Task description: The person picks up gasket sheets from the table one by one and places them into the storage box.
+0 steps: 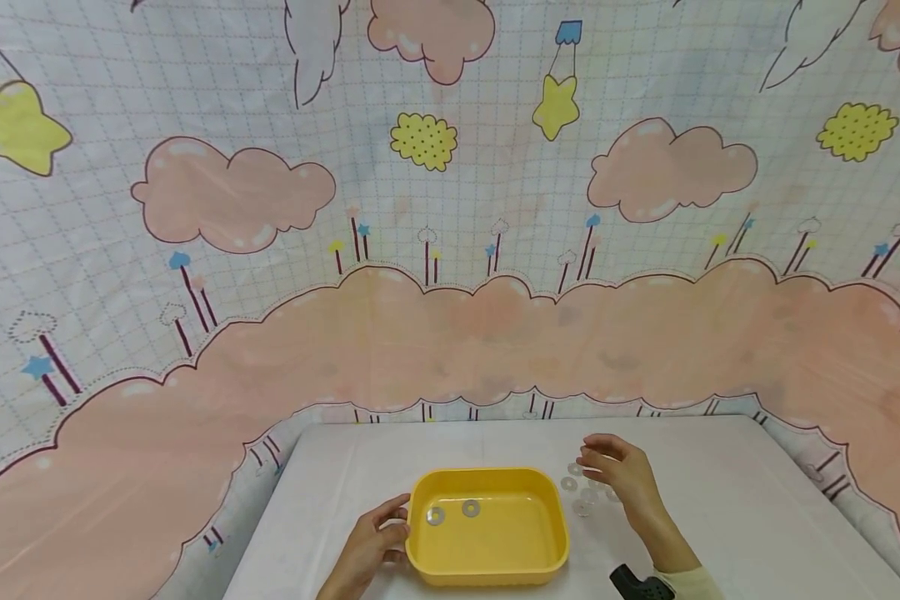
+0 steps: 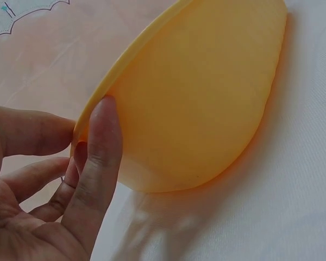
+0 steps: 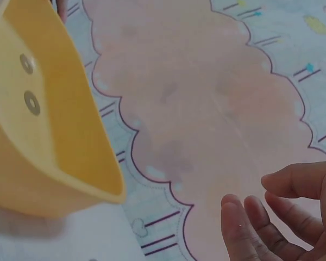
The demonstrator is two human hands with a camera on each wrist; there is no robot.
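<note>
A yellow plastic tray (image 1: 487,570) stands on the white table. Inside it, toward the left, lie two flat grey rings like washers, one ring (image 1: 436,516) near the left wall and another ring (image 1: 471,507) beside it. My left hand (image 1: 375,537) grips the tray's left rim, with the thumb (image 2: 104,130) flat against the outer wall in the left wrist view. To the right of the tray, my right hand (image 1: 626,475) is raised over several loose pale rings (image 1: 582,507). Its fingers are loosely bent, tips apart, and I see nothing between them in the right wrist view.
The white table (image 1: 330,467) extends on both sides of the tray. Behind it hangs a cloth backdrop (image 1: 487,342) printed with clouds and stars. A black device (image 1: 640,583) is strapped at the right wrist.
</note>
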